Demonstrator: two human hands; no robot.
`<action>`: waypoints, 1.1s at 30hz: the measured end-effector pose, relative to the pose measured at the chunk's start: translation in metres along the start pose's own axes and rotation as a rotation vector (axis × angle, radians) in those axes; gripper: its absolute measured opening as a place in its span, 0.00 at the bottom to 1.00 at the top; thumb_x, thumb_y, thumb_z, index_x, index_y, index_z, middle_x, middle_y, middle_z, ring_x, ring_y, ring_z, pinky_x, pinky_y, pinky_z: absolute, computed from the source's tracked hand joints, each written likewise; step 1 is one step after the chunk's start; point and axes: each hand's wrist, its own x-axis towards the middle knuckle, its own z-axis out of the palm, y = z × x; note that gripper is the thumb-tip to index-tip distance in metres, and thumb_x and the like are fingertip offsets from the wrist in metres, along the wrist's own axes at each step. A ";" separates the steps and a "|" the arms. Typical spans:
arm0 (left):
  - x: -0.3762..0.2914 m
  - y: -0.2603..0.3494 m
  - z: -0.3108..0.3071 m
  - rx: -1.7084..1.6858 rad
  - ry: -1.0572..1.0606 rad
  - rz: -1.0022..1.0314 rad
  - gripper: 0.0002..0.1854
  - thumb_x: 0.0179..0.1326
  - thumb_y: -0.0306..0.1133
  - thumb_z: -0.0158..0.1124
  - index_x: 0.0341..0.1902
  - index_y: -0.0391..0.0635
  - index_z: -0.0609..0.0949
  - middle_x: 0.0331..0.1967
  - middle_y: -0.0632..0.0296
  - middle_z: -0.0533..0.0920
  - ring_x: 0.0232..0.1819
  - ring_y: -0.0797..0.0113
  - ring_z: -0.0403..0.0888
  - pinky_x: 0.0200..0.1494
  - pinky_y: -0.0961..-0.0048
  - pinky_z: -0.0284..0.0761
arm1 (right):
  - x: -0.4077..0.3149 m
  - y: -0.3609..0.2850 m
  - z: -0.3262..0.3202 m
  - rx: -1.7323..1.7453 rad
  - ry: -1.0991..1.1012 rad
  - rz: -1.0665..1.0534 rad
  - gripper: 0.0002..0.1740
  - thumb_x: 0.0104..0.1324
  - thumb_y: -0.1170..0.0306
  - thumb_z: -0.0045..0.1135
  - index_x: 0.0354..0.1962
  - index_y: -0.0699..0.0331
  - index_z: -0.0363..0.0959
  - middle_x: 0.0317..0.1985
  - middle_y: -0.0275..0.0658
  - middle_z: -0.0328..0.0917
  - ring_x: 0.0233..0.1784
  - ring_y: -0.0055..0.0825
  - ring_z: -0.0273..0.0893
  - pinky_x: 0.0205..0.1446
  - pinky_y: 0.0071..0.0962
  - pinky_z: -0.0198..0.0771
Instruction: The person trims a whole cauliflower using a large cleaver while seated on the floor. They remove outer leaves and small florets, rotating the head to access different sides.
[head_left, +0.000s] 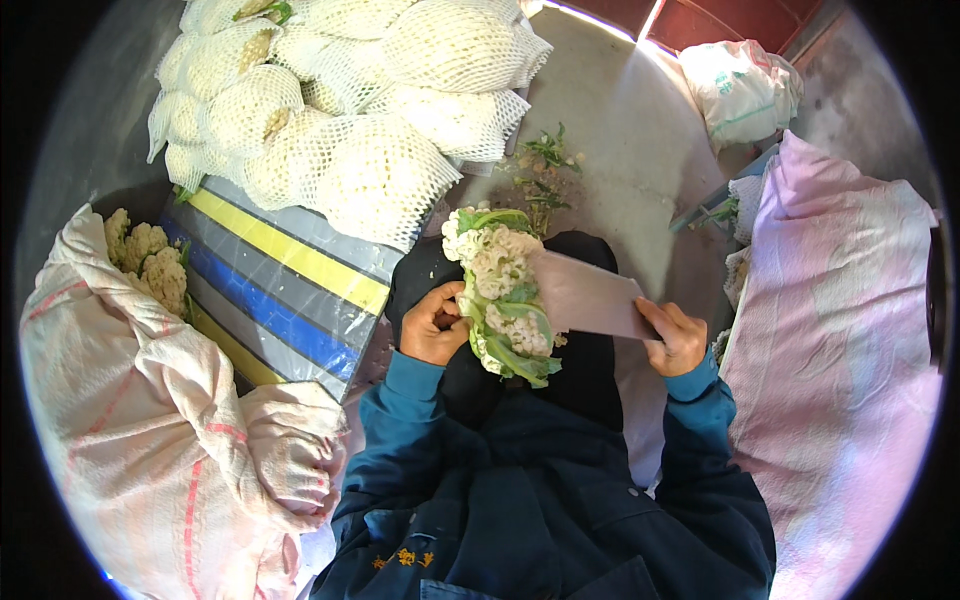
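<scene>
Over my lap, my left hand (436, 324) grips a cauliflower head (501, 262) by the green leaves and base on its left side. In my right hand (673, 336) is a broad cleaver (589, 296), held at its right end. The blade's left edge meets the right side of the cauliflower; whether it cuts into it cannot be told. Green leaves hang at the lower edge of the head.
Netted cauliflowers (375, 165) are piled at the upper left beside a striped board (277, 277). A cloth-covered heap (135, 420) with bare cauliflowers (161, 274) is at left, a pink cloth (832, 322) at right. Leaf scraps (551, 150) lie on the floor near a white sack (739, 94).
</scene>
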 end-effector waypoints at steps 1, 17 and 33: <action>0.000 -0.004 0.001 -0.016 -0.004 0.014 0.27 0.57 0.12 0.69 0.62 0.36 0.80 0.32 0.70 0.78 0.35 0.84 0.77 0.40 0.82 0.75 | -0.002 0.002 0.001 0.035 0.096 0.056 0.23 0.54 0.81 0.65 0.50 0.64 0.84 0.31 0.45 0.80 0.29 0.43 0.83 0.35 0.35 0.78; -0.004 -0.004 0.002 0.200 0.032 0.114 0.26 0.55 0.14 0.68 0.61 0.37 0.81 0.37 0.63 0.79 0.32 0.80 0.75 0.38 0.80 0.75 | 0.000 -0.007 -0.005 0.098 0.203 0.106 0.29 0.48 0.85 0.63 0.52 0.69 0.82 0.29 0.47 0.77 0.28 0.44 0.80 0.35 0.31 0.75; -0.019 0.035 0.012 0.549 0.138 0.395 0.24 0.54 0.16 0.64 0.58 0.35 0.81 0.56 0.44 0.83 0.46 0.54 0.87 0.49 0.68 0.83 | -0.002 -0.028 0.057 0.283 0.313 0.407 0.19 0.61 0.81 0.67 0.51 0.70 0.83 0.32 0.42 0.83 0.32 0.23 0.81 0.40 0.22 0.74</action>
